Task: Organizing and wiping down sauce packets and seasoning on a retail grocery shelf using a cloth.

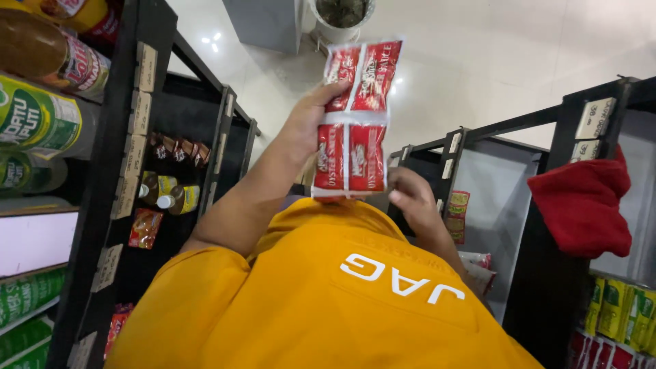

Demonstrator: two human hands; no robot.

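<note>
A joined strip of red sauce sachets with white edges is held up in front of my orange shirt. My left hand grips the strip's left side near its middle, thumb on the front. My right hand is at the strip's lower right corner, fingers curled against its bottom edge. The aisle floor shows beyond the sachets.
Black shelving on the left holds green-labelled bottles, small dark bottles and red packets. Black and grey shelving stands on the right, with a red cloth hanging on it and yellow-green packets below. A white pot sits on the floor.
</note>
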